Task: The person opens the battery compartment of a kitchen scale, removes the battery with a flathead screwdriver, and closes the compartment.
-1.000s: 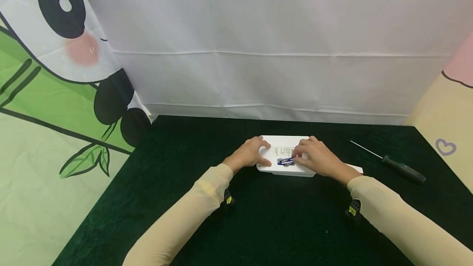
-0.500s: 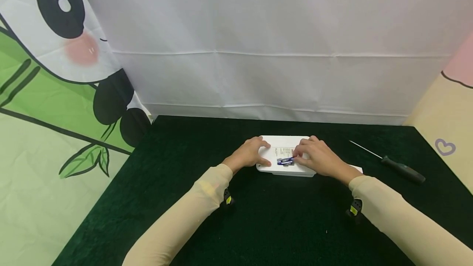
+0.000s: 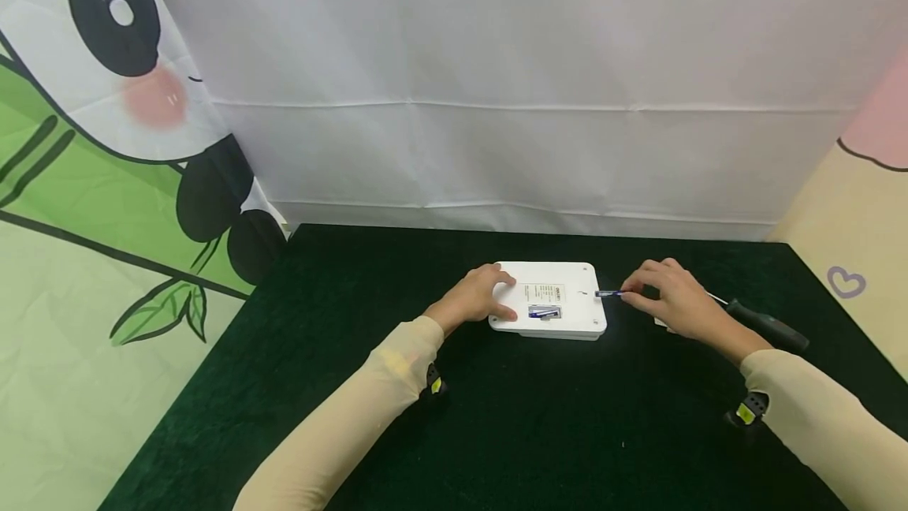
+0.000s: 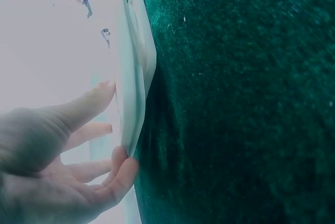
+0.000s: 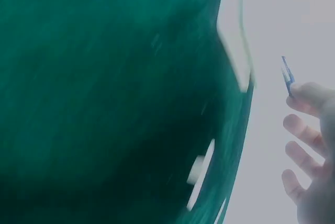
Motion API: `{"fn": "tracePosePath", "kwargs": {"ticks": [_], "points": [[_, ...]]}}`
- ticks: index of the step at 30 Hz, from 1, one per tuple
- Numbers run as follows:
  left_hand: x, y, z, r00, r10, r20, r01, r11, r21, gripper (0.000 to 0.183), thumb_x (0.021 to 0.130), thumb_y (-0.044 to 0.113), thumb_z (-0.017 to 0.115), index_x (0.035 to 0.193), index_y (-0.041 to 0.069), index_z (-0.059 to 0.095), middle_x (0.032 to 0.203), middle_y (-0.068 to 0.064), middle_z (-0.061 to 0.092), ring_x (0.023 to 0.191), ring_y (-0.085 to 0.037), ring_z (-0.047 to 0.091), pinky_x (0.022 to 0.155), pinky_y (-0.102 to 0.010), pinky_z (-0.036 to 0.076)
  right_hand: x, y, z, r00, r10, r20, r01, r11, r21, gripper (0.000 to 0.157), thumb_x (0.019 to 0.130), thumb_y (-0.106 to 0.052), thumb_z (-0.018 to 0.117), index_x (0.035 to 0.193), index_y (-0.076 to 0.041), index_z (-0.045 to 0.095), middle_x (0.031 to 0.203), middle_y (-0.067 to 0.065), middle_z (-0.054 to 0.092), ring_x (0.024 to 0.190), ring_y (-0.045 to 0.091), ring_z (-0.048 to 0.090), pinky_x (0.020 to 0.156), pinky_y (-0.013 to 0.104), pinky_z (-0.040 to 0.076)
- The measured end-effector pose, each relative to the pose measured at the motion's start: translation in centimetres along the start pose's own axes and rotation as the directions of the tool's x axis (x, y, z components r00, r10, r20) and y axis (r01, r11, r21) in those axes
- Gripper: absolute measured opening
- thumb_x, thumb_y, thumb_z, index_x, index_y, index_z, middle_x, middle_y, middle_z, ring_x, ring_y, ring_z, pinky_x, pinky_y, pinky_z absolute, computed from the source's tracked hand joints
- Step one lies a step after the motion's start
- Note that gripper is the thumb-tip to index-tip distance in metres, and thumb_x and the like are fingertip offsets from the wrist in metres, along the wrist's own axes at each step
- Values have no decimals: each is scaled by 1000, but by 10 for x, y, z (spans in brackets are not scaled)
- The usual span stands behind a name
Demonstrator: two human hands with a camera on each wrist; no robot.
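A flat white device [image 3: 582, 318] lies on the dark green cloth, a printed label and a recessed battery compartment facing up. One blue battery [image 3: 546, 313] sits in that compartment. My left hand [image 3: 470, 298] grips the device's left end; in the left wrist view the thumb lies along its face and fingertips curl at the edge [image 4: 133, 124]. Off the device's right edge, my right hand [image 3: 670, 300] pinches a second slim blue battery [image 3: 608, 293] between thumb and index finger. The right wrist view shows this battery [image 5: 287, 77] sticking out past the fingertips, the other fingers loosely bent.
A small white piece with a tab [image 5: 201, 174] lies on the cloth, partly hidden by my right hand in the head view. Beyond that hand is a screwdriver with a black handle [image 3: 769, 326]. White fabric [image 3: 454, 101] hangs behind the table.
My right hand has lifted one blue battery out of the compartment and carried it right, past the device's edge. My left hand keeps its hold on the device.
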State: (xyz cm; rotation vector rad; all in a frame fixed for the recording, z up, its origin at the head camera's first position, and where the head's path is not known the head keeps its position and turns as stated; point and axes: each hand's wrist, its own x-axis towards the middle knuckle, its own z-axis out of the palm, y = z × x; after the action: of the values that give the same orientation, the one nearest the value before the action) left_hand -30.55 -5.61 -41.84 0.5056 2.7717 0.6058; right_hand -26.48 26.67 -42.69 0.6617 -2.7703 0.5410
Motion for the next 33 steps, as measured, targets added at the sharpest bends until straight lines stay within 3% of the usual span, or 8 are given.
{"fn": "tracePosePath", "kwargs": {"ticks": [6, 14, 22, 33], "points": [[-1, -1, 1, 1000, 9, 0, -9, 1000, 15, 61, 83, 32, 79, 137, 17, 57, 159, -10, 30, 147, -30, 27, 118, -49, 26, -43, 40, -14, 996, 76, -41, -78, 996, -35, 10, 92, -17, 68, 99, -11, 71, 92, 5, 64, 87, 24, 50, 68, 34, 36], [0, -1, 1, 1000, -1, -1, 1, 1000, 24, 61, 82, 32, 79, 137, 18, 57, 159, -10, 32, 147, -30, 27, 118, -49, 26, -82, 75, -16, 990, 91, -107, -102, 989, -110, 8, 88, -14, 72, 95, -11, 71, 81, 0, 60, 77, 18, 47, 63, 30, 33], [-2, -1, 2, 1000, 8, 1, -8, 1000, 22, 61, 82, 32, 80, 137, 18, 57, 158, -10, 33, 147, -30, 28, 118, -50, 26, -101, 84, -11, 985, 148, -88, -160, 976, -147, 13, 86, -12, 73, 97, -8, 71, 77, 0, 59, 72, 18, 46, 59, 28, 34], [-1, -1, 1, 1000, 14, 2, -14, 1000, 23, 61, 82, 32, 79, 137, 18, 57, 159, -10, 32, 147, -30, 27, 118, -50, 26, -103, 83, -8, 979, 201, -24, -202, 962, -186, 16, 87, -16, 72, 98, -5, 70, 73, -1, 54, 71, 20, 46, 57, 28, 31]]}}
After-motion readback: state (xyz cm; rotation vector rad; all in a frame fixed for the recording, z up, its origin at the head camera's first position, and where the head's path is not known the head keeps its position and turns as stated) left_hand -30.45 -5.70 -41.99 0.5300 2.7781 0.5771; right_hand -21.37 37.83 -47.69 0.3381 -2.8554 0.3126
